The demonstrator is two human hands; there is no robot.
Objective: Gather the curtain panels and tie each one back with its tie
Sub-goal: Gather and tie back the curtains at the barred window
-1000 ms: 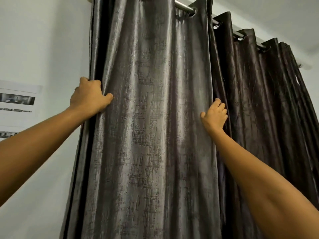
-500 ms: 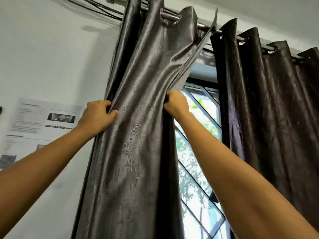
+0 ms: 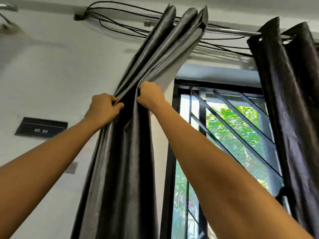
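A shiny grey curtain panel [image 3: 124, 161] hangs bunched into narrow folds at the left end of the metal rod [image 3: 229, 31]. My left hand [image 3: 103, 109] grips its left folds at about head height. My right hand [image 3: 150, 95] pinches the panel's right edge close beside it, and the pale lining shows above that hand. A second, darker panel [image 3: 291, 100] hangs on the rod at the right, untouched. No tie is in view.
Between the panels the window [image 3: 224, 144] is uncovered, with black diagonal bars and green leaves behind it. Black cables [image 3: 120, 19] run along the wall above the rod. A dark plaque [image 3: 40, 127] is fixed to the white wall at the left.
My right hand has drawn the panel's edge left until it is next to my left hand, so the panel is bunched narrow. More of the window shows. The view has tilted upward.
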